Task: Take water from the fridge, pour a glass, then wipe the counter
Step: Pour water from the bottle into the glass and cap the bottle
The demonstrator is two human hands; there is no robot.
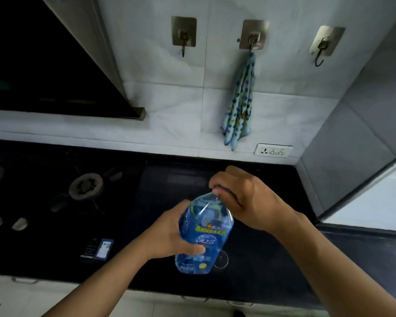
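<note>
A clear water bottle (206, 229) with a blue label is held above the black counter (272, 271), its neck tilted away from me. My left hand (169, 234) wraps around its middle. My right hand (242, 197) is closed over the top of the bottle, hiding the cap. A clear glass (221, 259) stands on the counter just behind the bottle's base, mostly hidden by it. A dotted light-blue cloth (240, 104) hangs from the middle wall hook (253, 40).
A gas hob with a burner (86, 186) and two knobs (7, 223) fills the counter's left. A dark range hood (44, 65) slopes above it. A wall socket (273, 151) sits low on the tiles. A small card (97, 248) lies on the hob's front.
</note>
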